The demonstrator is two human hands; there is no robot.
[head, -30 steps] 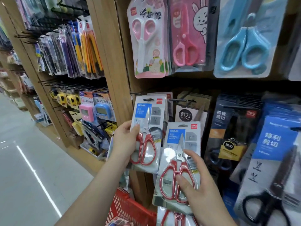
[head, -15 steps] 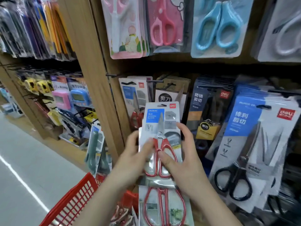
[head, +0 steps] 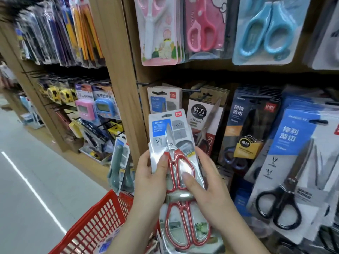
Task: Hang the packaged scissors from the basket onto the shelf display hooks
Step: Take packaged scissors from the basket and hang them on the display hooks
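Note:
Both hands hold a pack of red-handled scissors (head: 170, 140) upright in front of the shelf. My left hand (head: 150, 178) grips its left edge, thumb on the front. My right hand (head: 203, 184) grips the right side, thumb over the red handles. Another pack of red scissors (head: 185, 226) shows just below, overlapped by the held one. Behind the held pack a matching pack (head: 161, 99) hangs on a black display hook (head: 146, 83). The red basket (head: 99, 220) sits at the bottom left, with more packs inside.
A wooden upright (head: 119, 74) divides the shelf bays. Right of the held pack hang brown-carded scissors (head: 203, 114) and black-handled scissors packs (head: 286, 180). Pink and blue children's scissors (head: 264, 30) hang above. Timers and tape measures (head: 86, 105) fill the left bay. Grey floor (head: 27, 180) lies at left.
One second ago each hand held a separate pack; now both hands hold one pack together, slightly higher than half a second ago. The view has shifted right and down.

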